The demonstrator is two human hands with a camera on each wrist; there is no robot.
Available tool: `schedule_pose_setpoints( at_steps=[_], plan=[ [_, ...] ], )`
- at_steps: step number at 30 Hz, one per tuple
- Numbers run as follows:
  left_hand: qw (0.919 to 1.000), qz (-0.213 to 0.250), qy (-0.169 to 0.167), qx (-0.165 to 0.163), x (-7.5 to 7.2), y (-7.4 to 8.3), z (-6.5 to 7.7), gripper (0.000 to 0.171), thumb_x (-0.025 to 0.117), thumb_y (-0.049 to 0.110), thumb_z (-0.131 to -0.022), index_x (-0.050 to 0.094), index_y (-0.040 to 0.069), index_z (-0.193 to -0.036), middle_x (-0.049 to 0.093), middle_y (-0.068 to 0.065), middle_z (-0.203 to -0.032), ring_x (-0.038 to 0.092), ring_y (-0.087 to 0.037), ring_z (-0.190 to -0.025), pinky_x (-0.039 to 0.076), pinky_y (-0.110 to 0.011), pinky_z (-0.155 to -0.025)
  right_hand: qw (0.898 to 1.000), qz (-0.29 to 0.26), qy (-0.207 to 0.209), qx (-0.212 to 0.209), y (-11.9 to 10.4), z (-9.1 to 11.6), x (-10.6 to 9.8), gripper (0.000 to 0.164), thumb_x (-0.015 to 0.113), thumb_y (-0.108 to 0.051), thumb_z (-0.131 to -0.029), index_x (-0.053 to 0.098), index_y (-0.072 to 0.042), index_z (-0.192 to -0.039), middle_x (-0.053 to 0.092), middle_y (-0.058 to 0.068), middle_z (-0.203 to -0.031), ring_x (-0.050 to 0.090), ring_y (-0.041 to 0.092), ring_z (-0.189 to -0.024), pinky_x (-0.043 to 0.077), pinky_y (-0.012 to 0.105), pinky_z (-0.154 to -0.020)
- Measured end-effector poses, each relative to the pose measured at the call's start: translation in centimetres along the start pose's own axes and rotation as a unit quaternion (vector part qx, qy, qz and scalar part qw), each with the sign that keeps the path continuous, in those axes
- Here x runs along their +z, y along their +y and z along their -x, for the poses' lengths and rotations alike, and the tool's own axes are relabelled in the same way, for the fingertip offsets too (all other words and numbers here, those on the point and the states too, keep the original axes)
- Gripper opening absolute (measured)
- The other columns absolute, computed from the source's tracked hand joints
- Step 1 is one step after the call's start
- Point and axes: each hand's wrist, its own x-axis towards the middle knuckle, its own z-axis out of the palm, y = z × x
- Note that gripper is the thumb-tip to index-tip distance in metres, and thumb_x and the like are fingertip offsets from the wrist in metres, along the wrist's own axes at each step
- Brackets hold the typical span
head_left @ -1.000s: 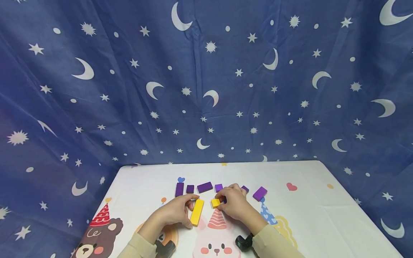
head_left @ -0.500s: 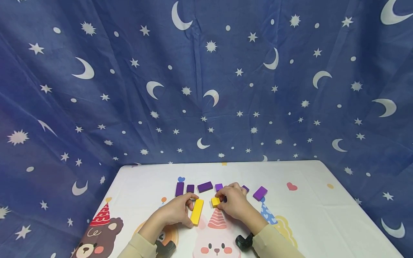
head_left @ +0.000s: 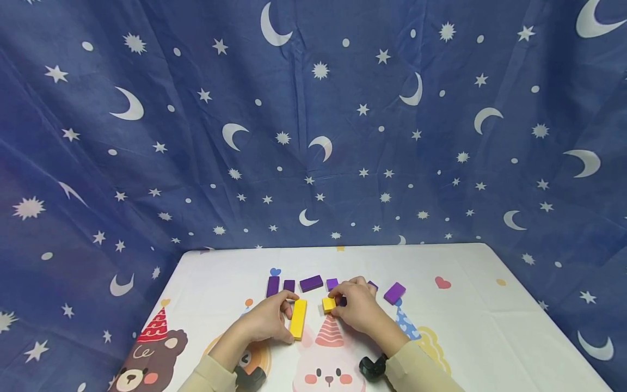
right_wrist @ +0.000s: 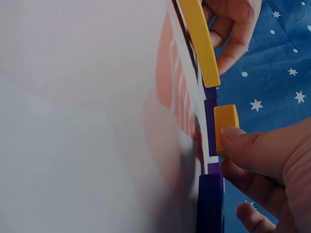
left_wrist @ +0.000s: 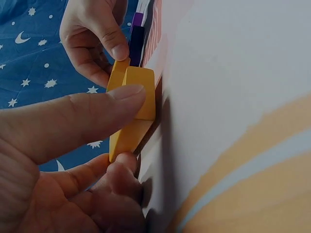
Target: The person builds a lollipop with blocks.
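In the head view my left hand (head_left: 264, 320) grips a long yellow block (head_left: 298, 320) by its two ends, thumb at the near end and fingers at the far one. The thumb presses on its end face in the left wrist view, and a shadow falls on the tabletop beside it. My right hand (head_left: 361, 307) pinches a small yellow block (head_left: 329, 305) between thumb and fingers, a short gap to the right of the long one. A dark purple block (right_wrist: 210, 204) lies close by the right hand, mostly hidden by its fingers in the head view.
Behind the hands runs a loose row of purple blocks, among them an upright-lying one (head_left: 272, 286), a slanted one (head_left: 311, 283) and one at the right (head_left: 394, 293). The white tablecloth (head_left: 490, 326) has animal prints. A blue star-patterned curtain (head_left: 313, 136) hangs behind the table.
Both yellow blocks have shifted slightly away from me. The long one also moved a touch left, the small one a touch right, each still held in its hand.
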Motion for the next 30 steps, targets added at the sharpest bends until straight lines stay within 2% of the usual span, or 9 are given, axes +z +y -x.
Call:
schedule_pose_setpoints(
  at_steps=[3,9,12,18,24,30],
  plan=[
    [0.9999,-0.012,0.006,0.008,0.1,0.2,0.2,0.091,0.097,-0.002,-0.062,0.057,0.008,-0.144,0.062,-0.009,-0.101,0.054,-0.019,-0.078,0.043,-0.027,-0.063,1.000,0.002,0.000,0.003,-0.1,0.1,-0.3,0.028,0.095,-0.019,-0.080,0.082,-0.026,-0.104,0.072,-0.011,-0.100,0.050,0.020,-0.117,0.027,0.059,-0.107],
    [0.9997,-0.021,0.008,0.013,0.1,0.4,0.4,0.092,0.098,-0.001,-0.061,0.058,0.009,-0.143,0.064,-0.007,-0.101,0.055,-0.020,-0.082,0.044,-0.029,-0.069,1.000,-0.001,-0.001,-0.002,-0.3,0.3,-1.1,0.027,0.095,-0.017,-0.080,0.082,-0.023,-0.103,0.068,-0.011,-0.091,0.051,0.020,-0.113,0.032,0.054,-0.104],
    [0.9996,-0.026,0.005,0.011,0.2,0.5,0.4,0.091,0.098,0.000,-0.062,0.058,0.010,-0.143,0.064,-0.006,-0.101,0.056,-0.019,-0.084,0.045,-0.029,-0.073,1.000,-0.007,-0.004,-0.010,-0.2,0.4,-1.5,0.027,0.094,-0.015,-0.081,0.081,-0.022,-0.103,0.069,-0.010,-0.089,0.051,0.018,-0.108,0.036,0.048,-0.100],
    [0.9994,-0.019,-0.002,0.030,0.6,0.8,0.7,0.091,0.098,-0.001,-0.062,0.057,0.009,-0.143,0.064,-0.008,-0.101,0.056,-0.018,-0.079,0.045,-0.028,-0.069,0.999,-0.012,-0.015,-0.030,0.2,0.7,-1.9,0.028,0.093,-0.014,-0.081,0.080,-0.020,-0.104,0.067,-0.010,-0.089,0.053,0.017,-0.099,0.050,0.036,-0.089],
    [0.9989,-0.009,0.003,0.045,1.2,1.5,1.2,0.092,0.098,-0.001,-0.061,0.057,0.007,-0.143,0.064,-0.009,-0.103,0.056,-0.019,-0.083,0.045,-0.026,-0.069,1.000,-0.008,-0.026,-0.014,0.3,1.1,-2.2,0.029,0.093,-0.016,-0.082,0.080,-0.020,-0.107,0.068,-0.007,-0.091,0.053,0.016,-0.095,0.053,0.035,-0.088],
    [0.9989,0.001,0.010,0.045,1.9,2.0,1.5,0.093,0.098,-0.001,-0.062,0.057,0.008,-0.144,0.064,-0.008,-0.105,0.055,-0.018,-0.083,0.046,-0.024,-0.069,0.999,-0.016,-0.034,-0.012,0.2,1.7,-2.4,0.029,0.093,-0.015,-0.083,0.079,-0.020,-0.107,0.066,-0.009,-0.092,0.055,0.012,-0.090,0.055,0.033,-0.086]
  ],
)
